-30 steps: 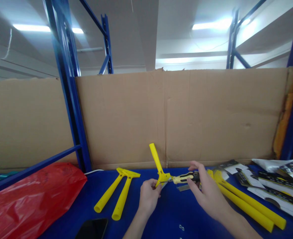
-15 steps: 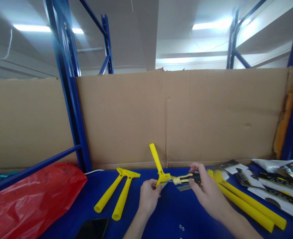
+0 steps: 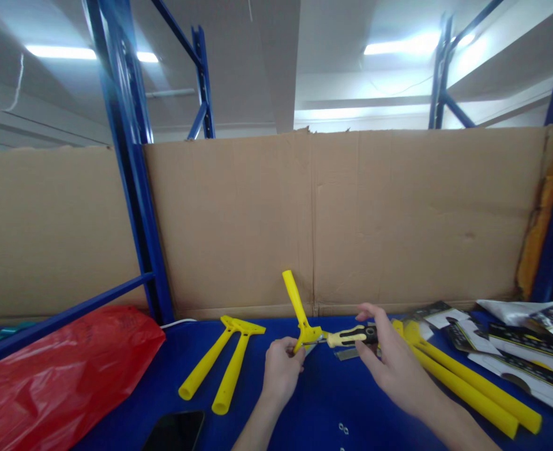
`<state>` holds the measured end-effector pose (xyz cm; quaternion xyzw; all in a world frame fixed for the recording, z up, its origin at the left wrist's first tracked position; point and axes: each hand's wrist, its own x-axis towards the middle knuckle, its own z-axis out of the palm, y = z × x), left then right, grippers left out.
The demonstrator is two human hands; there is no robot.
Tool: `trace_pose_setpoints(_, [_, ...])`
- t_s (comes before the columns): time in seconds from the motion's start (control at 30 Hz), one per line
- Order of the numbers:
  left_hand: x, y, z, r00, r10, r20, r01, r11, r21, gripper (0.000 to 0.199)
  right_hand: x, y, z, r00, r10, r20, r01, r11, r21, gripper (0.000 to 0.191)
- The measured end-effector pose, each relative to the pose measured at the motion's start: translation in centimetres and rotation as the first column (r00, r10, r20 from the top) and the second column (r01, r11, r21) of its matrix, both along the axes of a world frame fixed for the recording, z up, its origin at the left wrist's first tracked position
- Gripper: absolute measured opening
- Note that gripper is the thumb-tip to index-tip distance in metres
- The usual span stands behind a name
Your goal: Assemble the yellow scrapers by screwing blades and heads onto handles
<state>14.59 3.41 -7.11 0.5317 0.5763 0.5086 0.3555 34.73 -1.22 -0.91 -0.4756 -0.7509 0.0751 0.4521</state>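
Note:
My left hand [image 3: 280,371] pinches the head of a yellow scraper-like tool [image 3: 295,300], whose handle points up and away. A screwdriver [image 3: 346,337] with a cream and black handle lies sideways, its shaft reaching the tool's head. Around the back end of that handle is my right hand [image 3: 393,369], thumb below and fingers above, partly spread. A thin metal blade [image 3: 347,354] lies just under the screwdriver. Two similar yellow tools [image 3: 232,369] rest to the left of my left hand.
Two more yellow handles [image 3: 473,388] lie at the right, beside black and white packages [image 3: 530,357]. A red plastic bag [image 3: 69,376] and a dark phone [image 3: 175,432] are at the left. Small metal nuts [image 3: 343,428] sit near the front. Cardboard [image 3: 238,219] stands behind.
The fingers of my right hand have loosened slightly around the screwdriver handle. My left hand and the yellow tool have hardly moved.

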Motion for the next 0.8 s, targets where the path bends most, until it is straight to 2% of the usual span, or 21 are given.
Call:
trace_pose_setpoints(0.1, [-0.03,-0.01,0.01,1.000,-0.001,-0.007,0.001,1.000,0.001,0.008,-0.10,-0.07,0.20,1.000,0.017,-0.003,-0.017,1.000,0.000,0.032])
trace_pose_setpoints(0.33, [-0.04,-0.13,0.18,1.000,0.000,-0.027,0.001,1.000,0.007,0.008,-0.47,0.11,0.50,0.986,-0.126,0.106,0.132,0.990,-0.055,0.031])
trace_pose_setpoints(0.53, [-0.04,-0.06,0.02,0.999,-0.008,-0.038,0.008,1.000,0.010,0.009,-0.10,0.24,-0.04,0.999,-0.046,0.017,0.046,0.999,-0.001,0.037])
trace_pose_setpoints(0.67, [0.01,-0.04,-0.09,0.998,-0.002,-0.059,0.003,1.000,0.011,0.010,-0.45,0.55,0.09,0.996,-0.081,-0.040,0.080,0.996,-0.027,0.027])
trace_pose_setpoints(0.8, [0.05,-0.02,-0.06,0.996,-0.007,-0.090,0.008,1.000,0.006,0.013,-0.59,0.42,0.23,0.990,-0.138,0.017,0.139,0.987,-0.074,0.032])
